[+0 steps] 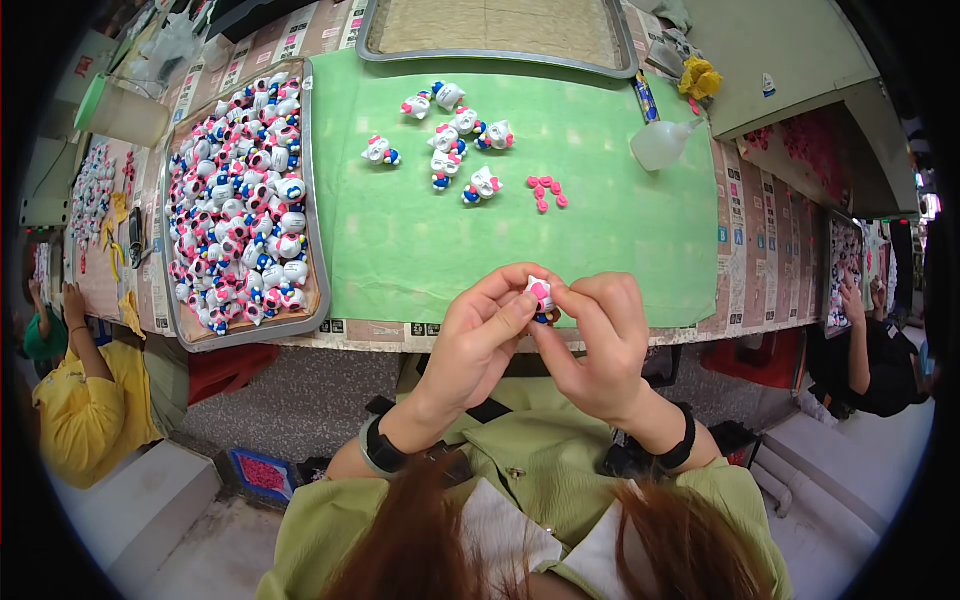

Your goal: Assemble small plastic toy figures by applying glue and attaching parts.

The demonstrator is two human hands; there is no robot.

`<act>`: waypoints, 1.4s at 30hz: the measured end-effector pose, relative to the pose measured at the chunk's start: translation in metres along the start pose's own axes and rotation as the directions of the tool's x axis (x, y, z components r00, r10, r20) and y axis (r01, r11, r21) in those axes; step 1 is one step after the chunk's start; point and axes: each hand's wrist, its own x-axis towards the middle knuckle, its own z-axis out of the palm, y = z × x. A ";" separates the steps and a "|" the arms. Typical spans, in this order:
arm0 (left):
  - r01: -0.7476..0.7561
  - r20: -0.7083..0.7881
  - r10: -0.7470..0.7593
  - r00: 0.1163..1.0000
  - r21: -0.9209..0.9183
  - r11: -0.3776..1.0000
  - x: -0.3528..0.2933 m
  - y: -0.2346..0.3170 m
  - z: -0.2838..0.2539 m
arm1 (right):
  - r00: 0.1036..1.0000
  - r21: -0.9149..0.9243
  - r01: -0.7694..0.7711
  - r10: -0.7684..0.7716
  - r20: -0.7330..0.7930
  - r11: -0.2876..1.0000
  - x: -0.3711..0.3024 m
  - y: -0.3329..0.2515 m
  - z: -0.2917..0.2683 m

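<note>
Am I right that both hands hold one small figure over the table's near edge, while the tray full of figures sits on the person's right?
Not quite. The head view shows the tray full of figures on the person's left, beside the green mat. The rest stands: the left hand and right hand together hold one small figure over the table's near edge.

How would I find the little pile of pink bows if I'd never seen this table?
Start at the green mat in the middle of the table. On its far half sits a loose group of white cat figures; look just right of them, before the clear squeeze bottle. The pink bows lie there, the only tiny all-pink pieces on the mat, with no white or blue on them.
</note>
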 end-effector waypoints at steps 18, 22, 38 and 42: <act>-0.032 -0.024 0.031 0.999 -0.037 0.999 -0.002 0.008 -0.003 | 0.982 0.336 -0.190 0.179 0.063 0.922 0.003 0.005 0.000; 0.000 0.033 0.004 0.999 -0.124 0.992 -0.003 0.009 0.001 | 0.988 0.317 -0.157 0.148 0.051 0.935 0.005 0.003 -0.006; -0.027 -0.004 0.027 1.000 -0.021 0.999 -0.008 0.011 0.005 | 1.000 0.287 0.016 -0.009 -0.025 0.958 0.009 0.006 -0.010; -0.048 -0.016 0.049 0.999 0.054 0.997 -0.009 0.009 0.004 | 0.998 0.290 0.059 -0.054 -0.023 0.955 0.009 0.011 -0.011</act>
